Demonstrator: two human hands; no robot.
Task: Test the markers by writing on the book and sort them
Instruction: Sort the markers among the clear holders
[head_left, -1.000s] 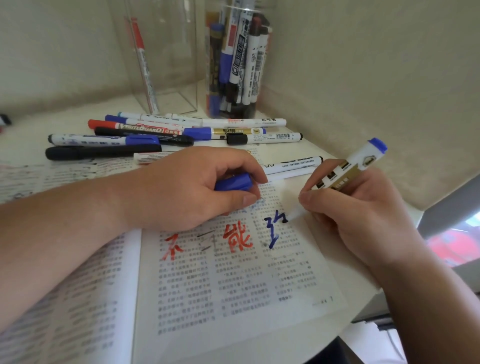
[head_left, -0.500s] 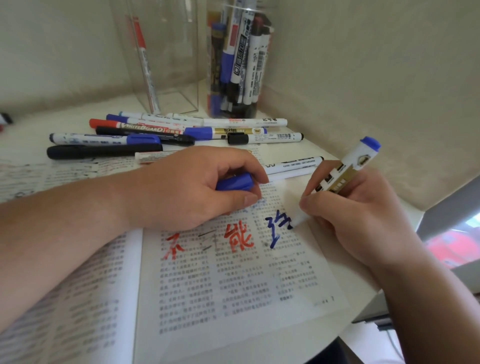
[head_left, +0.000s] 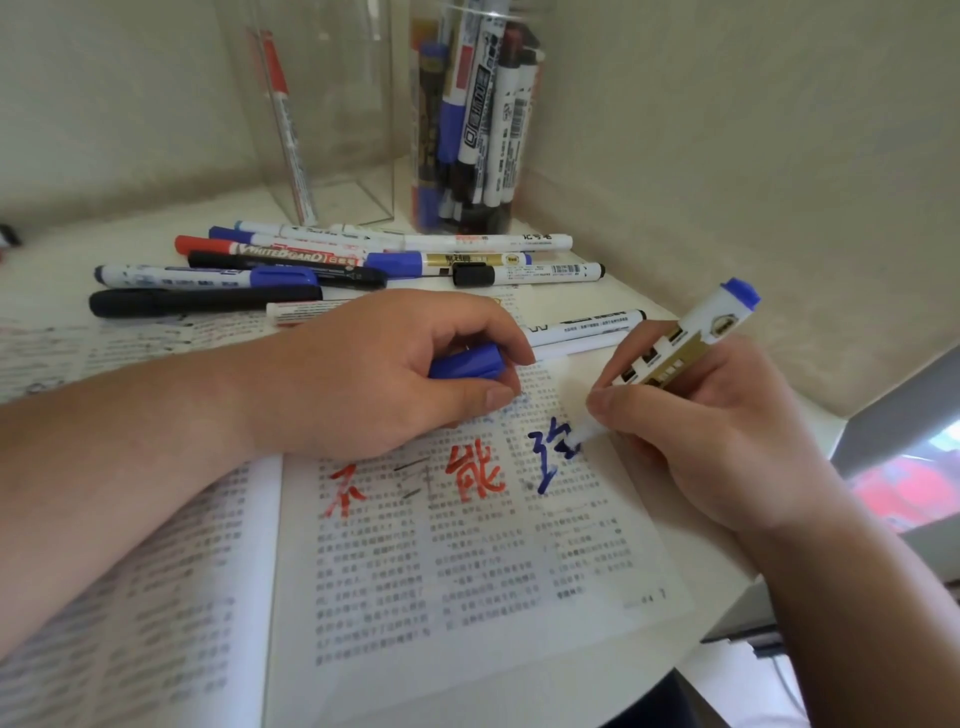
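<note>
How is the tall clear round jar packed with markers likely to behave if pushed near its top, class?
The tall clear round jar looks narrow for its height and its upright markers fill it, so a high push would probably tip it. Pushed low, it may slide on the white table. Glass or plastic is unclear; treat as fragile.

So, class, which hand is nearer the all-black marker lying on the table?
Left. The left hand lies just right of the all-black marker; the right hand is farther right, beyond it.
</note>
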